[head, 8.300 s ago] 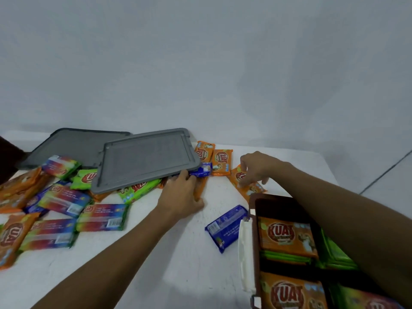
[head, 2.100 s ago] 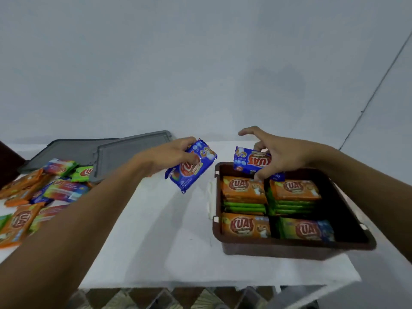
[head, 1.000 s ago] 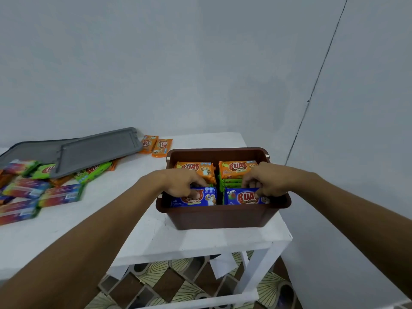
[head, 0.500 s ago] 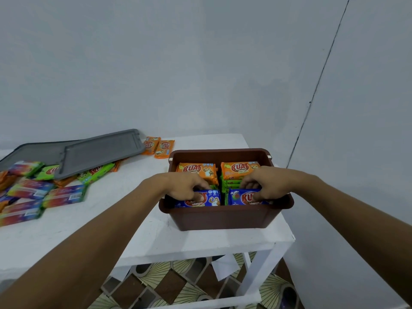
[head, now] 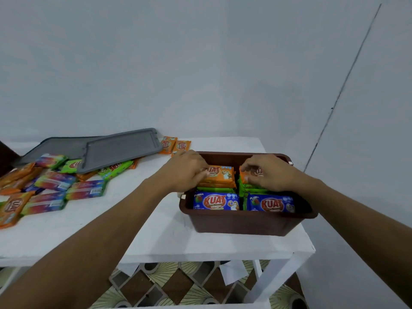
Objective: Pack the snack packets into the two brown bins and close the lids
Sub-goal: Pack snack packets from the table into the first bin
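Packets first: two blue packets point(head: 215, 201) now lie released in the brown bin point(head: 245, 221), nearest me, so that row is filled. My left hand point(head: 185, 170) and right hand point(head: 267, 175) have moved beyond them, fingers loosely on the orange packets point(head: 220, 175), gripping nothing. Left of my hands, loose packets point(head: 53, 181) and grey lids point(head: 120, 148) remain on the tabletop point(head: 156, 237); the bin sits near its right edge.

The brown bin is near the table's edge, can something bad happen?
Maybe. The brown bin sits close to the white table's front corner, so a push from the left hand or right hand might tip it off. Its packets already stack nearly to the rim, so the gray lid might not shut.
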A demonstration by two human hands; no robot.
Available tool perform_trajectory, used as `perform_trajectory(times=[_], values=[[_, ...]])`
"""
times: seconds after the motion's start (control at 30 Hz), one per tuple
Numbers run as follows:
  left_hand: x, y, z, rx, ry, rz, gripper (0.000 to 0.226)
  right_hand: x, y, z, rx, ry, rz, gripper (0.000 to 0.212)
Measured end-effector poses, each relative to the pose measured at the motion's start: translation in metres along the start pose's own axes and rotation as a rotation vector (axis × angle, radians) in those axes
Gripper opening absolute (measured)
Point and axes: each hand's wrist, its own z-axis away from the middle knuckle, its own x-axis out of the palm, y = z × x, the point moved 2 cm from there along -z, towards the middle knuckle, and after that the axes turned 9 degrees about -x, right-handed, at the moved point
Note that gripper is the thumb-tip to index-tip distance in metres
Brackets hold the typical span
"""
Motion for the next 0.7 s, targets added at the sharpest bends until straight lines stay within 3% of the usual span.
perform_trajectory(times=[0.23,0.4,0.57,0.7], values=[[-0.005,-0.076,0.035,-0.234,0.099,0.04,0.036,0.008,-0.041,-0.071,-0.081,0.096,0.04,0.024],[0.004,-0.177,0.068,-0.442,0.103,0.059,0.027,0.027,-0.079,-0.153,-0.138,0.153,-0.006,0.017],[0.017,-0.272,0.085,-0.784,0.07,0.19,0.041,0.057,-0.105,-0.249,-0.092,0.123,-0.082,0.008],[0.036,-0.326,0.09,-1.094,0.018,0.419,0.057,0.09,-0.114,-0.315,0.083,0.056,-0.127,0.039]])
